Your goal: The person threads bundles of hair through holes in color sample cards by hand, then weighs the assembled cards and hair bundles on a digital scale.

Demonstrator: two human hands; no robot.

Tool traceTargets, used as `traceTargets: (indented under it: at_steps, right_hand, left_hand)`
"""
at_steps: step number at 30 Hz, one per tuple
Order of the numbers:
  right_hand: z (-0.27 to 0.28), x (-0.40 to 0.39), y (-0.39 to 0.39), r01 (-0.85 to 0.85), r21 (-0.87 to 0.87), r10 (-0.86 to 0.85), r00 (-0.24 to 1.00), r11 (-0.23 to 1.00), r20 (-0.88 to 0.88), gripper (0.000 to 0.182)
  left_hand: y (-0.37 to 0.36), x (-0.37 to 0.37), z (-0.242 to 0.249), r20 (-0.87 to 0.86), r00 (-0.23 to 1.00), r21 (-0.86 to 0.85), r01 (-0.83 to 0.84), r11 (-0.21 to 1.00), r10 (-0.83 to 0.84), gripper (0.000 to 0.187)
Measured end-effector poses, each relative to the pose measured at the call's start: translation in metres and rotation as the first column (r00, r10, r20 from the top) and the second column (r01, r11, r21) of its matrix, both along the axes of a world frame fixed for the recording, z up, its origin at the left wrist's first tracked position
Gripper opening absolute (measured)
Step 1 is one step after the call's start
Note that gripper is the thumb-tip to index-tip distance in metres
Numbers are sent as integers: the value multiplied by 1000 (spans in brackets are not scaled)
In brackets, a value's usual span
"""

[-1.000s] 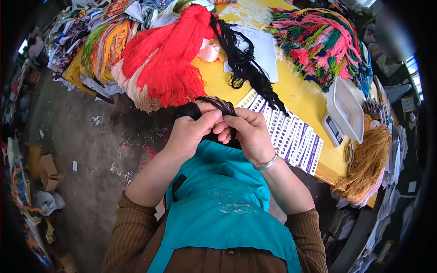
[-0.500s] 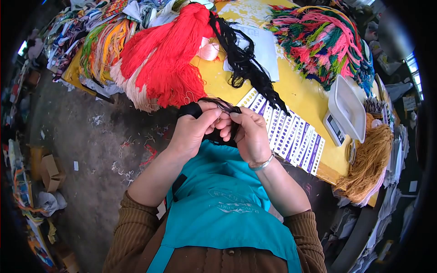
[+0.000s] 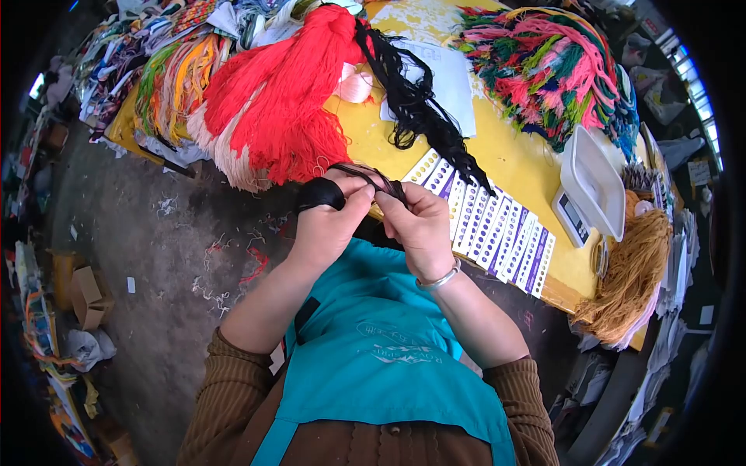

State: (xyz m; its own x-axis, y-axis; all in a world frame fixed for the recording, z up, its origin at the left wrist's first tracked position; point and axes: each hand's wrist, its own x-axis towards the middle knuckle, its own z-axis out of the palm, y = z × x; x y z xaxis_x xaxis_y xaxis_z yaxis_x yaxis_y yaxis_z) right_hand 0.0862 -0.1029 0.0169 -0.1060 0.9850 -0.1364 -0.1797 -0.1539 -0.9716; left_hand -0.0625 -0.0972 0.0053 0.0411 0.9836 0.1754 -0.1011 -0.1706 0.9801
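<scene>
Black thread (image 3: 321, 194) is gathered in both my hands, just off the near edge of the yellow table. My left hand (image 3: 330, 225) is closed on it, with a thick dark bunch bulging at its outer side. Thumb and fingers of my right hand (image 3: 418, 225) pinch strands of the same thread, close against the left fingertips. Some strands loop up over the fingers. Beyond them on the table lies a long black skein (image 3: 412, 93). Next to my right hand, printed cards with rows of dark oval spots (image 3: 497, 225) are fanned out along the edge.
A big red thread bundle (image 3: 284, 101) covers the left of the yellow table (image 3: 381, 147). Multicoloured skeins (image 3: 552, 70) lie at the far right, near a scale with a white tray (image 3: 587, 186). Brown thread (image 3: 629, 272) hangs over the right corner. Thread scraps litter the floor (image 3: 171, 256).
My right hand has shifted slightly left, its thumb now nearer the left fingertips. The dark bunch at my left hand shows more fully. Things on the table have stayed put.
</scene>
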Motion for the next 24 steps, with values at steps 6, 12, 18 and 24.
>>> traceTargets:
  at_steps: [6, 12, 18, 24]
  right_hand:
    - [-2, 0, 0, 43, -50, -49, 992, 998, -112, 15]
    - [-2, -7, 2, 98, -128, -141, 910, 987, -390, 15]
    - [-6, -1, 2, 26, -93, -56, 943, 995, -327, 13]
    - [-2, -5, -2, 68, -37, -74, 980, 997, -184, 15]
  left_hand:
    - [-1, 2, 3, -40, 999, 84, -14, 996, 17, 13]
    - [-1, 1, 6, 156, 988, -75, 29, 997, -17, 15]
    - [-2, 4, 6, 395, 918, -214, 126, 969, -33, 15]
    - [1, 7, 4, 323, 945, -150, 100, 984, -47, 15]
